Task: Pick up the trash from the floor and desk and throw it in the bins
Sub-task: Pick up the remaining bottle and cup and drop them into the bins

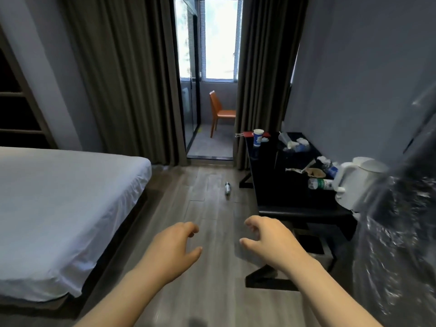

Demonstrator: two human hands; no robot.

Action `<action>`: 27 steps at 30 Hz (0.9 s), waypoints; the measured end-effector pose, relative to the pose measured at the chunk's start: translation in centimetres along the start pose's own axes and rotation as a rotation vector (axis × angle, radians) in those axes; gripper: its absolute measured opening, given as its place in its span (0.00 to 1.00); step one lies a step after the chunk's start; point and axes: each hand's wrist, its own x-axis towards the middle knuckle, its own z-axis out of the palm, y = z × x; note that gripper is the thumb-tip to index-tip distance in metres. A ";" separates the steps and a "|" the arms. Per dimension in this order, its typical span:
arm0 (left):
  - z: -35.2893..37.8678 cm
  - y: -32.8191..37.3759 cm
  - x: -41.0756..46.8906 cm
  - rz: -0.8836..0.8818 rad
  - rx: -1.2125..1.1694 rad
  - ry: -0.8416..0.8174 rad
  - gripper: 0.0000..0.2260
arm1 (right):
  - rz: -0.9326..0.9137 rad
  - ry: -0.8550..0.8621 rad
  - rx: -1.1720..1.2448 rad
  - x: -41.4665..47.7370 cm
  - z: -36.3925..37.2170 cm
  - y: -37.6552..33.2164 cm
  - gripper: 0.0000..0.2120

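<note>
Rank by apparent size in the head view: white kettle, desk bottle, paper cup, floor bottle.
1. white kettle
2. desk bottle
3. paper cup, close to the desk bottle and farther from the camera, so unsure
4. floor bottle

We can read no words, brands or numbers anywhere. The cup on the desk carries a blue print, but we cannot make out any letters in it. The desk bottle wears a green label and the floor bottle has some marking; both are too small and blurred for us to read.
</note>
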 end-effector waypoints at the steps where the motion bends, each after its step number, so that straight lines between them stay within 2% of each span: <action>1: 0.2 -0.4 1.6 -0.005 -0.007 -0.008 0.20 | 0.001 -0.004 -0.001 1.8 0.0 0.5 0.23; 7: 1.5 -3.9 10.6 -0.044 -0.035 -0.065 0.20 | 0.039 -0.077 0.005 11.1 1.3 2.8 0.23; 16: 1.6 -13.2 26.3 -0.022 -0.090 -0.049 0.20 | 0.105 -0.122 -0.027 28.4 5.1 2.1 0.23; 27: 2.2 -22.2 43.5 -0.023 -0.099 -0.188 0.18 | 0.244 -0.226 -0.002 45.6 8.6 2.2 0.23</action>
